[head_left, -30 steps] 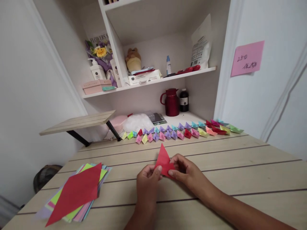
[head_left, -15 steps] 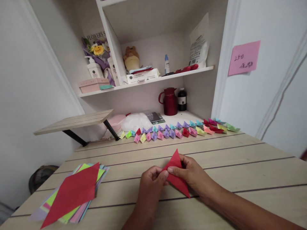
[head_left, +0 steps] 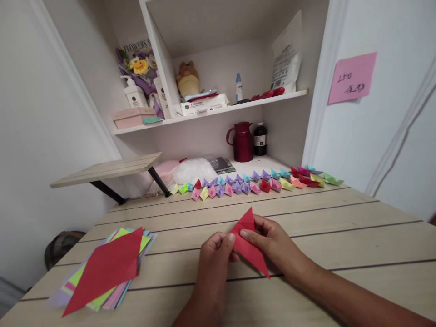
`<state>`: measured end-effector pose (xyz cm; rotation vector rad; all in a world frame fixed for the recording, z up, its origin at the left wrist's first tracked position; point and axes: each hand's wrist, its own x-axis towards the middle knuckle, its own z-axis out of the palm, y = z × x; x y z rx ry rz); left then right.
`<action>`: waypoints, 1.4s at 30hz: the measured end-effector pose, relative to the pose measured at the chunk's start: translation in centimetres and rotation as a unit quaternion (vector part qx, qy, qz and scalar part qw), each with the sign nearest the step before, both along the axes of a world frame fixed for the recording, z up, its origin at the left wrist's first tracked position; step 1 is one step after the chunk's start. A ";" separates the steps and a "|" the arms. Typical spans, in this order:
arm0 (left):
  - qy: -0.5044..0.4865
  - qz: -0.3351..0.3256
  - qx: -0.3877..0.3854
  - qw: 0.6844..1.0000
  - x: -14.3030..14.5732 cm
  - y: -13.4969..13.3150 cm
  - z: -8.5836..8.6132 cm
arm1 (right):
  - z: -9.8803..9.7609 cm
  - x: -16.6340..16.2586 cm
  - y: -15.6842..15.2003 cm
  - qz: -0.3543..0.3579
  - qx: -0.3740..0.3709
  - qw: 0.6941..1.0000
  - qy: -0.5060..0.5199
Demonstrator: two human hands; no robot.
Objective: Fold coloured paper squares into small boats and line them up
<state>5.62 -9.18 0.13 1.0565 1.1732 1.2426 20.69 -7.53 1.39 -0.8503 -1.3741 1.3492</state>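
So the piece of folded red paper [head_left: 252, 254] is up in front of the person, between both hands and over the tabletop [head_left: 340, 240]; can't tell if its lower tip touches the wood. Left hand [head_left: 214, 254] has the left corner pinched between thumb and fingers, right hand [head_left: 271, 236] has the thumb flat on the front with fingers tucked behind the right edge. Handling-wise I'd guess it's super light, a bit springy at the creases, not really slippery, but easy to crumple or tear, so a gentle pinch on the folded edges or corners seems best. Off to the left there's a fanned stack of coloured paper [head_left: 98, 300] topped by a red sheet [head_left: 105, 268], and small folded paper boats [head_left: 265, 186] line the back.
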 end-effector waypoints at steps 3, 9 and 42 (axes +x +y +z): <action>-0.064 -0.017 -0.020 0.998 -0.1 -0.3 0.2 | 0.0 0.1 -0.2 0.030 0.052 0.998 -0.024; -0.149 -0.051 -0.029 0.987 0.1 -1.0 0.5 | 1.5 0.7 -0.8 0.009 0.063 0.998 -0.018; -0.259 -0.176 -0.098 0.945 0.7 -2.0 2.0 | 2.5 1.0 -2.0 0.063 -0.032 0.992 0.106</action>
